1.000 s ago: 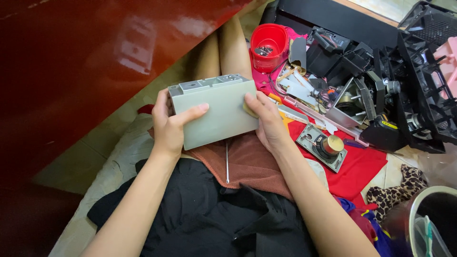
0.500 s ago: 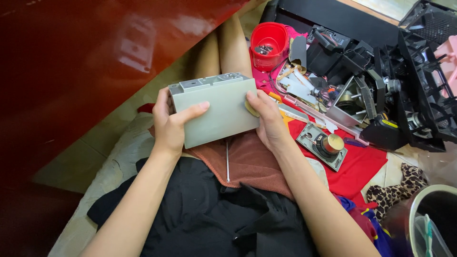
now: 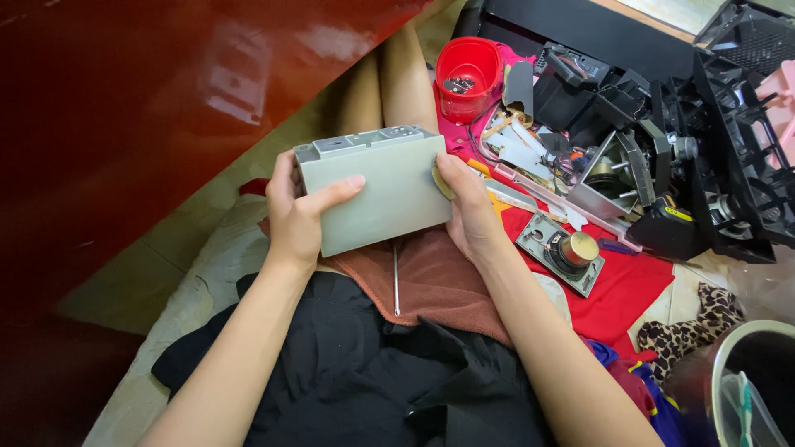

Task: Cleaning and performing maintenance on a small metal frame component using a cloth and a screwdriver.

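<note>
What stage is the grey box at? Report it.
Done: loose parts, such as a small speaker plate, already lie on the red cloth. In hand: the closed grey box is gripped by left hand and right hand. Left: its casing looks unopened.

Box (image 3: pixel 377 192) sits over the lap, left hand (image 3: pixel 294 217) on its left end, right hand (image 3: pixel 468 211) on its right end. Thin rod (image 3: pixel 396 277) lies on the towel (image 3: pixel 431 277) just below the box. Speaker part (image 3: pixel 563 251) on the cloth (image 3: pixel 629 290) to the right; cup (image 3: pixel 469 70) beyond the box.
</note>
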